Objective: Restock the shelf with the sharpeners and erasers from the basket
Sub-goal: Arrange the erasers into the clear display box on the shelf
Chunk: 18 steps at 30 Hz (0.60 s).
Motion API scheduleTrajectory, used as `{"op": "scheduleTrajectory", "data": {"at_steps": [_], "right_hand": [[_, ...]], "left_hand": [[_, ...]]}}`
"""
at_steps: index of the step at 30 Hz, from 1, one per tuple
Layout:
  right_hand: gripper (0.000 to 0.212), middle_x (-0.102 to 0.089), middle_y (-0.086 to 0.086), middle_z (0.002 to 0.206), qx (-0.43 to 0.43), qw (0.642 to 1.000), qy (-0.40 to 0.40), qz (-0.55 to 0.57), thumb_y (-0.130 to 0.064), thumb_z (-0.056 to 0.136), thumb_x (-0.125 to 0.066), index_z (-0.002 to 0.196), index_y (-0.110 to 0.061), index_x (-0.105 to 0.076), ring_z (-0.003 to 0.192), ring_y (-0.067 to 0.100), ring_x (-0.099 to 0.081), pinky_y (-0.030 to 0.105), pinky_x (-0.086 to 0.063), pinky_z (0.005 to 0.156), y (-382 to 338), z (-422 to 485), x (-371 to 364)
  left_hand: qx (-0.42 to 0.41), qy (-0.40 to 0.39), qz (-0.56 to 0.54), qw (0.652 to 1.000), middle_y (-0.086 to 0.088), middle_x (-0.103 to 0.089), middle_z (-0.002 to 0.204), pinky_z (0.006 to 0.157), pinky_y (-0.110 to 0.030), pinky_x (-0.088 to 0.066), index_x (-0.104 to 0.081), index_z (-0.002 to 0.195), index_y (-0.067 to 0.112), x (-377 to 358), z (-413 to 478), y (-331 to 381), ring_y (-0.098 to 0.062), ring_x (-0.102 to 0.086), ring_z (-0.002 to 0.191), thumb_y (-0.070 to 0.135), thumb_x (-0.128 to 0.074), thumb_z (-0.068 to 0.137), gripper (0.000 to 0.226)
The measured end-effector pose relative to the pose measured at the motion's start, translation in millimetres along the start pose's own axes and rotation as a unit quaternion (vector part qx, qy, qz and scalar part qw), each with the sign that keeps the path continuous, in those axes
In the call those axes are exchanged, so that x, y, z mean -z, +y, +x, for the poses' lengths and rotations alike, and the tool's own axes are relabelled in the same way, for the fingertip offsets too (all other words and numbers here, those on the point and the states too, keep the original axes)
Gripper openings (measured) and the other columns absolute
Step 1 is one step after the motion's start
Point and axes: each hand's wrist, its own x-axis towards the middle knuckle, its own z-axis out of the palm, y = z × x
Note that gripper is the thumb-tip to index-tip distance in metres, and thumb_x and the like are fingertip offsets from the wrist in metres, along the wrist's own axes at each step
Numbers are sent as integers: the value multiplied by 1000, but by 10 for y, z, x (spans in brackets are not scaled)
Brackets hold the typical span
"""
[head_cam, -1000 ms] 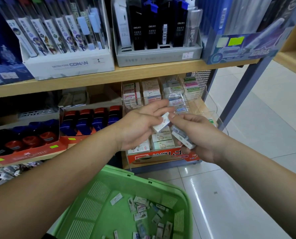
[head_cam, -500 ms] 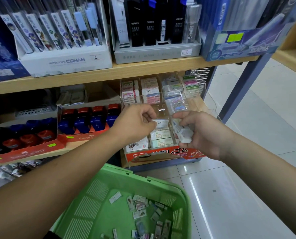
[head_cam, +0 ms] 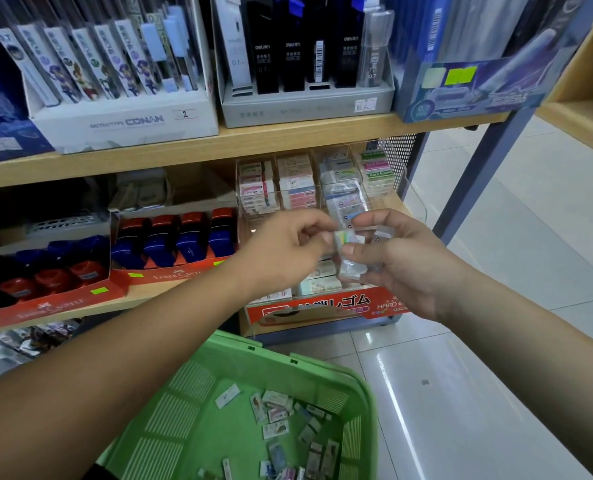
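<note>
**A:** Both hands are up at the display case [head_cam: 322,315] on the shelf [head_cam: 288,140]. What is each doing?

**B:** The right hand [head_cam: 406,268] is curled round a small stack of erasers [head_cam: 352,270], wrapped ones, held against the palm. The left hand [head_cam: 284,252] pinches the top eraser [head_cam: 346,237] at its end.

**A:** Why split the work like that?

**B:** My guess is that the right hand acts as the magazine and the left peels off one piece at a time. That way each goes to its matching slot without a trip down to the basket.

**A:** What's in the case?

**B:** It's clear and divided. The back compartments are packed with erasers stacked flat and sorted by wrapper. The column just behind the hands looks like the match for the one being pinched. The hands hide most of the front compartments.

**A:** And the basket?

**B:** The green basket [head_cam: 288,358] sits below the forearms, with loose erasers [head_cam: 277,415] scattered over its bottom. Plenty remain. I cannot tell whether any sharpeners are among them.

**A:** Are there sharpeners on the shelf?

**B:** Red and blue sharpeners [head_cam: 175,242] stand in rows in a red tray [head_cam: 63,303], just left of the case.
</note>
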Motion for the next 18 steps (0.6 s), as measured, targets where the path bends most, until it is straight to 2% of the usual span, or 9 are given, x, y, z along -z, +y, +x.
{"op": "scheduleTrajectory", "data": {"at_steps": [1,2,4,7,8,11,13,16,18], "right_hand": [[48,-71,22,120,6,1000,8,-9,13,81,-77,123,-8,-64,98,37,-77,47,-64,75,10,2,-17],[49,-71,24,118,10,1000,16,-13,13,80,-79,123,-8,-63,97,38,-77,50,-64,79,20,4,-34],[51,-72,26,116,13,1000,26,-7,10,78,-82,122,-7,-61,95,39,-77,51,-63,82,38,16,-60],[45,-72,23,120,0,999,28,22,2,84,-82,123,-7,-61,96,35,-78,51,-63,83,36,28,-55],[39,-71,21,121,-5,999,30,38,1,89,-78,123,-6,-61,97,35,-78,52,-64,83,32,35,-37],[34,-72,19,119,7,996,68,48,14,93,-64,120,-7,-61,96,37,-78,57,-63,83,21,68,41],[36,-75,13,113,31,993,115,27,15,92,-63,115,-13,-63,91,34,-79,60,-63,83,-3,86,92],[31,-74,3,105,64,983,170,22,8,95,-66,109,-18,-63,83,24,-79,51,-66,74,-54,110,141],[30,-72,-2,103,80,977,194,24,5,95,-66,105,-23,-64,84,23,-78,50,-66,71,-74,117,163]], "left_hand": [[32,-32,-83,996,8,-67,103,71,-13,-50,-67,129,24,7,-14,54,2,-64,82,26,-65,101,28],[45,-60,-115,991,5,-67,104,67,-14,-51,-63,132,25,7,-17,68,2,-65,79,30,-70,97,36],[39,-86,-122,988,-1,-68,102,69,-19,-55,-60,136,26,-29,-29,36,-1,-67,77,32,-81,88,53],[42,-62,-144,987,-10,-69,96,78,-38,-61,-57,140,27,-110,9,-14,-19,-70,80,23,-87,83,65],[47,-55,-154,985,-9,-66,94,77,-39,-60,-55,142,30,-120,33,-6,-19,-67,78,19,-85,85,66],[88,-27,-205,974,-15,-60,98,69,-31,-58,-51,148,37,-71,118,53,-15,-66,79,9,-74,93,66],[108,1,-192,976,-15,-63,108,65,-22,-57,-51,148,34,-12,202,73,-16,-67,84,8,-72,94,64],[94,31,-104,990,-7,-64,110,65,-11,-54,-62,129,21,-8,449,108,-11,-62,88,6,-72,94,39],[83,9,-47,995,2,-65,107,65,-8,-51,-67,118,19,-66,638,133,-8,-62,91,5,-70,94,28]]}}
